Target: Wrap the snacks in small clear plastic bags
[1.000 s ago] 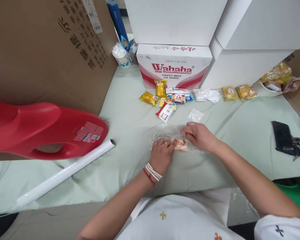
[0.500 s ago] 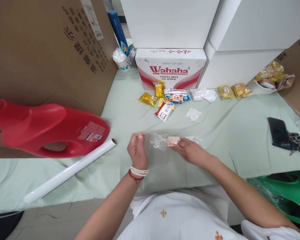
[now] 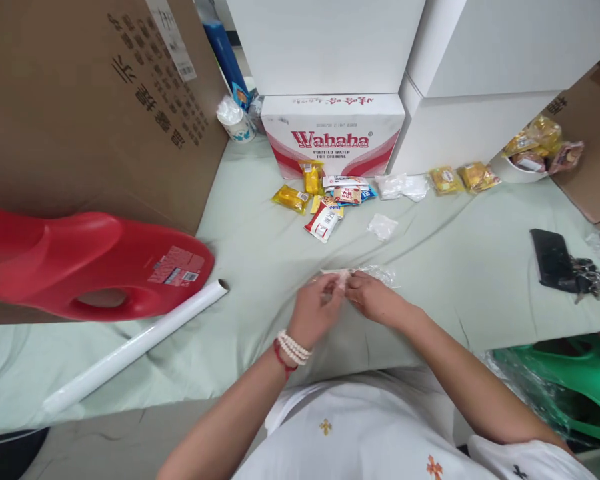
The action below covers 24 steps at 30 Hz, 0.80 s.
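Observation:
A small pinkish block in clear plastic film (image 3: pixel 343 277) lies on the green cloth between my two hands, mostly covered by fingers. My left hand (image 3: pixel 319 305), with white beads and a red cord at the wrist, pinches the film at the block's left side. From the right, my right hand (image 3: pixel 376 297) grips the block with closed fingers. Loose crinkled film (image 3: pixel 383 275) spreads out beyond the right fingers. Farther back rests a small piece of clear plastic (image 3: pixel 382 227), touched by neither hand.
Packaged snacks (image 3: pixel 325 200) lie before a Wahaba-style printed water carton (image 3: pixel 335 137). A red jug (image 3: pixel 105 267) and a white roll (image 3: pixel 140 347) occupy the left. At right are a phone (image 3: pixel 553 260), keys (image 3: pixel 587 277) and a snack-filled bowl (image 3: pixel 523 172); a green plastic item (image 3: pixel 575 380) sits below.
My left hand has moved right, from beside the film to the block, and its fingers now pinch there. My right hand has stayed at the block. The view has shifted slightly.

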Each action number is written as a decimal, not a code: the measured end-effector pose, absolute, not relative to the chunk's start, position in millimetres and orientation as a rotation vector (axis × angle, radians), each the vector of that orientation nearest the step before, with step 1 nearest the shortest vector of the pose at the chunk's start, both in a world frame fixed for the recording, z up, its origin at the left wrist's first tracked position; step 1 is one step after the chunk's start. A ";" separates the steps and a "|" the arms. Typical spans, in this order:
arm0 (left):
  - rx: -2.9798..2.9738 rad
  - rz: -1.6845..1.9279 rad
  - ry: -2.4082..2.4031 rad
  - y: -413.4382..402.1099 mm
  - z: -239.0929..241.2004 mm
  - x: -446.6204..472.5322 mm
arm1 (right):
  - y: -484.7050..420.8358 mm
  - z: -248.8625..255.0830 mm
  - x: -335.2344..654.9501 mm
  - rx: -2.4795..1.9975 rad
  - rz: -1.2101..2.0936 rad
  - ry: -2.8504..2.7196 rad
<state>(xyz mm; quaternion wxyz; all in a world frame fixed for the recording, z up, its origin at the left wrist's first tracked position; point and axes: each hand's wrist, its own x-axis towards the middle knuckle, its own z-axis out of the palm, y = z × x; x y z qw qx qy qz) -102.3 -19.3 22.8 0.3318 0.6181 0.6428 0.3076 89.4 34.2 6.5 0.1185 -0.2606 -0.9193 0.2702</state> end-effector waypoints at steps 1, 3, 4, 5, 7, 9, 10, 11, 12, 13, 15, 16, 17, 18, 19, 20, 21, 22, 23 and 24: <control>1.720 0.765 1.695 -16.2 19.7 -92.2 | 33.3 6.0 90.8 -0.768 0.812 -2.662; 1.924 0.623 1.796 -9.3 13.9 -76.2 | 29.8 4.6 95.9 -0.797 0.853 -2.591; 1.999 0.532 1.855 -6.5 11.9 -70.8 | 27.4 3.4 99.1 -0.865 0.843 -2.533; 2.045 0.451 1.905 -4.4 10.7 -67.2 | 24.8 2.0 102.4 -0.987 0.789 -2.451; 2.081 0.362 1.958 -2.4 10.4 -64.3 | 19.7 -2.0 108.8 -1.335 0.563 -2.244; 2.076 0.363 1.985 -1.6 11.5 -65.2 | 16.5 -6.2 114.9 -1.654 0.305 -2.064; 2.057 0.387 2.011 -1.0 11.9 -66.4 | 15.9 -7.6 117.7 -1.766 0.223 -2.021; 2.021 0.414 2.049 -0.2 12.0 -67.9 | 16.0 -8.1 120.1 -1.840 0.187 -2.018; 1.971 0.436 2.093 1.0 11.7 -69.7 | 16.5 -7.6 121.7 -1.881 0.195 -2.042; 1.914 0.444 2.135 2.5 11.0 -71.6 | 17.1 -5.9 121.9 -1.897 0.233 -2.069; 1.833 0.421 2.165 5.7 8.9 -75.2 | 17.2 0.7 116.2 -1.858 0.350 -2.120; 1.818 0.403 2.143 7.1 8.0 -76.8 | 16.2 5.2 110.0 -1.811 0.413 -2.138; 1.813 0.401 2.105 8.0 7.4 -77.9 | 14.6 9.8 101.8 -1.749 0.474 -2.158; 1.806 0.430 2.069 8.4 7.1 -78.8 | 12.4 14.3 92.5 -1.679 0.531 -2.181; 1.789 0.496 2.048 8.1 7.2 -79.2 | 10.0 18.1 83.1 -1.604 0.585 -2.208; 1.760 0.594 2.035 7.1 7.5 -79.5 | 7.8 21.0 74.9 -1.528 0.638 -2.222; 1.722 0.713 2.016 5.3 8.1 -79.5 | 5.9 22.9 68.7 -1.456 0.686 -2.213; 1.672 0.838 1.983 2.8 8.8 -79.2 | 4.5 23.9 65.5 -1.386 0.731 -2.186; 1.613 0.950 1.919 -0.2 9.5 -78.6 | 3.5 24.1 65.3 -1.321 0.776 -2.144; 1.546 1.036 1.815 -3.6 10.2 -77.5 | 2.5 23.7 68.0 -1.264 0.828 -2.097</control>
